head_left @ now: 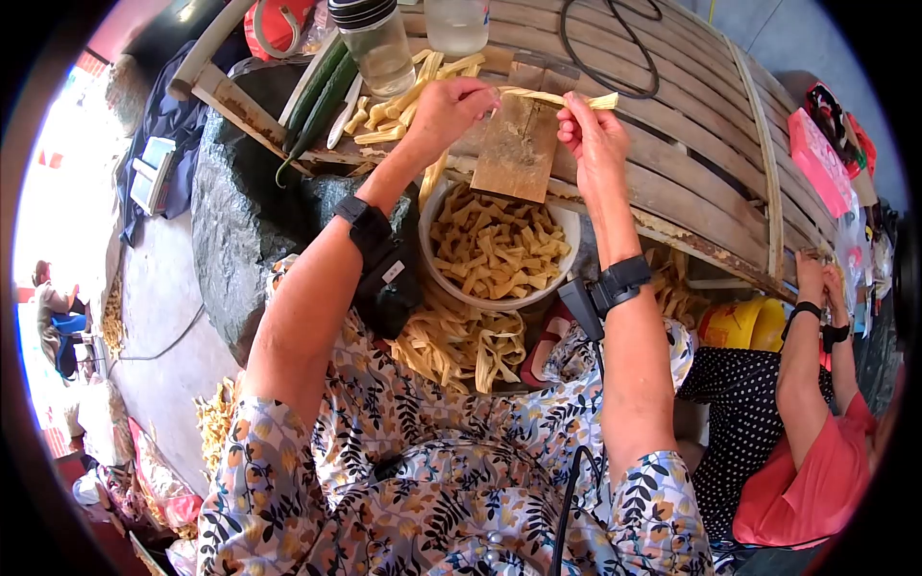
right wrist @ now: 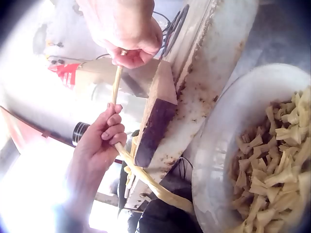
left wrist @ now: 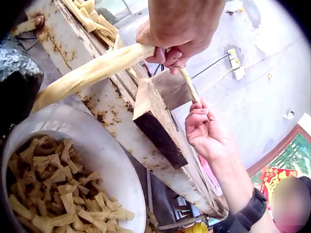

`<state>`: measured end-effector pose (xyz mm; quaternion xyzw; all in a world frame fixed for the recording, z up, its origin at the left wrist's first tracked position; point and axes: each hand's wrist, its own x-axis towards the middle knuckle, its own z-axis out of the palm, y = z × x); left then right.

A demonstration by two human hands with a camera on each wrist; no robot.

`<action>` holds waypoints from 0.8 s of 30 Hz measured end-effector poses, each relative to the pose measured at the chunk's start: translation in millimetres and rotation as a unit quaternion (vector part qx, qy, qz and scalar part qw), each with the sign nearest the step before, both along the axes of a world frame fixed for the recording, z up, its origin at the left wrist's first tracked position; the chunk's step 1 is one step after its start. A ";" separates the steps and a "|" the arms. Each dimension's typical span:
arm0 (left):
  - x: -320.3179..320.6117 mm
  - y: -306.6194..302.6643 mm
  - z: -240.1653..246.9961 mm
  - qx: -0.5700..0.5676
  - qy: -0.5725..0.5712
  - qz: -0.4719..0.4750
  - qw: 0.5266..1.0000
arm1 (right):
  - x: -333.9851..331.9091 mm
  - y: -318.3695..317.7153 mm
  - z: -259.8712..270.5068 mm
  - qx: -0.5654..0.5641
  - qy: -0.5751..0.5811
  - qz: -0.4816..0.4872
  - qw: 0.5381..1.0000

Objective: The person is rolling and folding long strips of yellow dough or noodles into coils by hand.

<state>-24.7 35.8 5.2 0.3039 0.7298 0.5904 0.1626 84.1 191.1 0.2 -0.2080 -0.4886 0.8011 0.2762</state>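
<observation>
**Item held.** One long, pale yellow strip (head_left: 538, 95), flat and flexible, is held off the surface (head_left: 691, 125) by both hands.

**Left hand** (head_left: 451, 106). The grip is pressed together on the strip. The fingers are curled and pinch it against the thumb, with the knuckles turned up.

**Right hand** (head_left: 591, 134). This grip is also pinching the strip. The fingertips and thumb are closed on it near its far end, and the other fingers are folded into the palm.

**Axis and direction.**
- Between the two grips the strip is narrow, twisted and drawn straight.
- In the head view its long axis runs nearly level from left to right, across the person's front.
- A short free end sticks out past the right grip and points right.
- On the other side of the left grip the strip widens and changes direction. It hangs down and back towards the person, and passes the near left rim of the bowl (head_left: 567, 226).
- The left wrist view shows this tail as a broad band sloping away below the hand.

**Position relative to the grips.** The straight run lies between the hands. Most of the strip's length lies outside the left grip, and only the tip lies outside the right.

**Surroundings.**
- A wooden block (head_left: 519, 144) lies on the edge of the slatted surface, directly under the straight run and apart from it.
- The white bowl sits below the surface edge and holds knotted pieces (head_left: 495, 250) of the same material.
- Loose strips (head_left: 461, 346) lie in the lap just below the bowl.
- Cucumbers (head_left: 322, 91) and a jar (head_left: 381, 48) stand on the surface beyond the left hand.
- A second person (head_left: 816, 422) sits to the right.
</observation>
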 end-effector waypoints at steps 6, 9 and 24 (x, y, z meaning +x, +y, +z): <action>-5.8 4.1 -13.2 0.001 0.015 0.017 1.000 | -6.8 2.1 -10.7 0.037 -0.028 0.003 0.999; -7.7 1.0 -31.3 -0.033 0.079 0.073 0.994 | -1.1 2.9 -18.3 0.086 -0.086 -0.028 0.992; 85.3 -48.6 21.3 -0.017 -0.163 -0.210 0.964 | 66.1 -34.5 23.8 0.180 -0.092 0.199 0.959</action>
